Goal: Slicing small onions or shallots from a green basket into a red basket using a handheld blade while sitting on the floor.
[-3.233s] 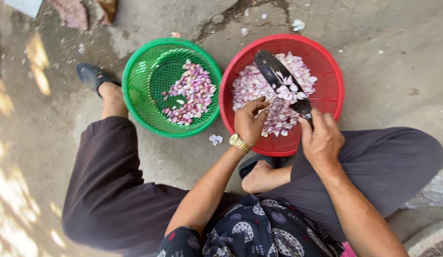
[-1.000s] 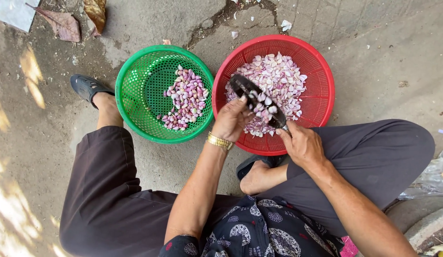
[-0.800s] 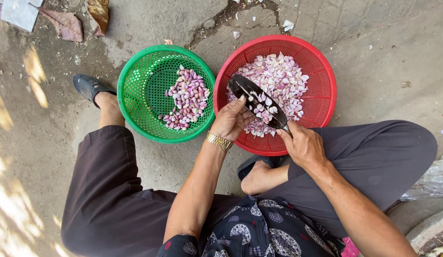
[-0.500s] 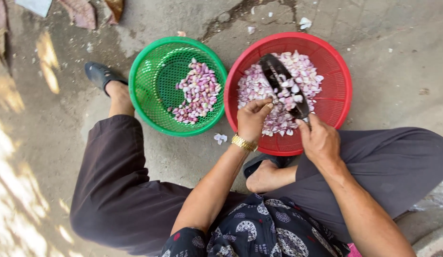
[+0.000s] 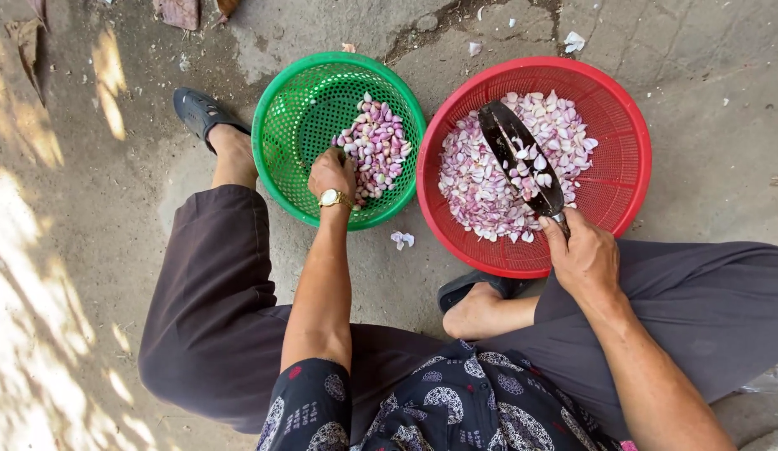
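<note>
**Ana:** Two baskets sit on the concrete floor point(image 5: 723, 125) in front of the seated person: a green basket point(image 5: 299, 108) with whole purple shallots point(image 5: 374, 146) heaped against its right wall, and just beside it a red basket point(image 5: 610, 200) holding a wide layer of sliced shallot pieces point(image 5: 481, 188).

**Ben:** Where are the hands?

**Ana:** The left hand point(image 5: 331, 174), a gold wristwatch point(image 5: 330, 198) on its wrist, is down inside the green basket at the near edge of the shallot heap. The fingers curl toward the bulbs, but from above I cannot tell whether they have already pinched one. The right hand point(image 5: 586, 257) is wrapped tight around the handle of a dark-bladed knife point(image 5: 518, 159), whose blade lies out over the red basket with several pale slices stuck to it.

**Ben:** So which step is this?

**Ana:** I judge it the fetching step between cuts: one hand goes for a fresh bulb while the knife waits over the pile of slices.

**Ben:** And the next move?

**Ana:** Probably closing fingertips on a single shallot, carrying it across to the blade above the red basket, and keeping the fingers clear of the edge.
</note>
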